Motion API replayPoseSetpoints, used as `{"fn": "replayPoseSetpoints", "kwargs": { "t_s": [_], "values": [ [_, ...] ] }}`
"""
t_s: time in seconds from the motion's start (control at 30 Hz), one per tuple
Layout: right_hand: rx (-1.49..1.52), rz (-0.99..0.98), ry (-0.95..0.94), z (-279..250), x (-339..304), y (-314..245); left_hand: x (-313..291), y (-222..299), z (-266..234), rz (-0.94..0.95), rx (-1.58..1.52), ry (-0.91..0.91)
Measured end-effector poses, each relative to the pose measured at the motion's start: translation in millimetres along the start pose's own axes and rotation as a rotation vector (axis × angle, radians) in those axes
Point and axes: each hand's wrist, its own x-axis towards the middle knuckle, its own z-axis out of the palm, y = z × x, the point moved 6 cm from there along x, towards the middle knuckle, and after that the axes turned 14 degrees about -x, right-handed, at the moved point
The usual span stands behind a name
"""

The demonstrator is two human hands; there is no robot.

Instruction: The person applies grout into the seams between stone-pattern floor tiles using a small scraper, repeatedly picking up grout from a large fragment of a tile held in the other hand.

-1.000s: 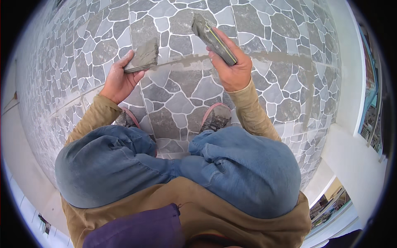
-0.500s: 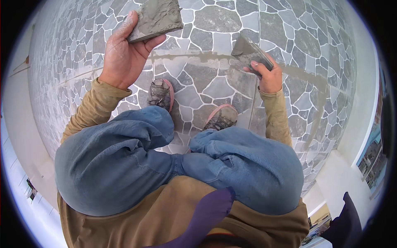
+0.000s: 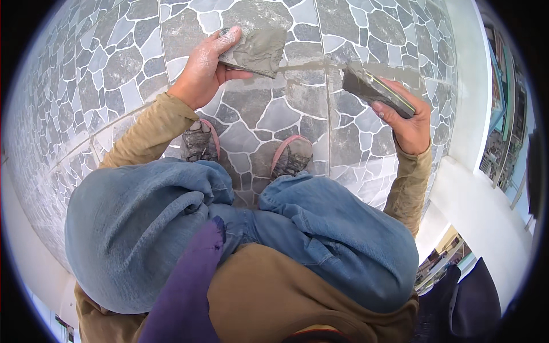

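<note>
One strip of purple cloth (image 3: 186,280) is nearest, slanting over the person's brown top (image 3: 257,286) and reaching the blue jeans (image 3: 137,234), whose knees are bent and spread wide. At the lower right, a dark cloth (image 3: 474,297) shows beside the jeans.

Past the knees, tan sleeves (image 3: 150,128) lead out to both hands, which are held well apart. The left hand (image 3: 203,74), dusted with pale grey, has its grip closed around the left end of a flat grey slab (image 3: 257,51): thumb on top, fingers beneath, the upper face rough and wet-looking. The right hand (image 3: 410,117) has its grip clamped on a thick dark block (image 3: 372,94) with a yellow-green line along its edge; the thumb presses the near side, and the block slants up and leftward, its far end smeared grey.

Below and between the arms are two feet in dark, stained footwear (image 3: 294,155) with pink bands. They stand on a floor (image 3: 280,114) of grey stone-patterned tiles veined in white. Beyond the feet, a grey smeared band (image 3: 309,67) runs across the tiles along a joint.

At the right, a white wall (image 3: 466,86) borders the floor; the cluttered things outside it are too small to tell.
</note>
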Motion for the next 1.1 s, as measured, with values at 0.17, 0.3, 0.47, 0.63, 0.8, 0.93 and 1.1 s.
{"fn": "replayPoseSetpoints", "kwargs": {
  "t_s": [0.17, 0.3, 0.47, 0.63, 0.8, 0.93, 1.1],
  "values": [
    [-0.666, -0.516, -0.063, 58, 10, -65, -13, -23, -13, -0.048, 0.086, 0.020],
    [-0.926, -0.703, -0.098, 120, 10, -87, -23, -18, -13, -0.061, 0.092, 0.043],
    [-0.674, -0.441, -0.323, 131, 20, -31, -27, 15, -75, 0.121, -0.044, 0.199],
    [-0.773, -0.254, 0.133, 103, 55, 65, -26, 64, -101, 0.268, -0.175, 0.191],
    [-1.132, -0.413, 0.154, 166, 38, 87, -18, 50, -101, 0.227, -0.249, 0.178],
    [-1.130, -0.372, 0.035, 177, 13, 81, -20, 47, -97, 0.195, -0.283, 0.176],
    [-1.158, -0.295, 0.207, 129, 48, 72, -21, 56, -108, 0.221, -0.266, 0.153]
  ]
}}
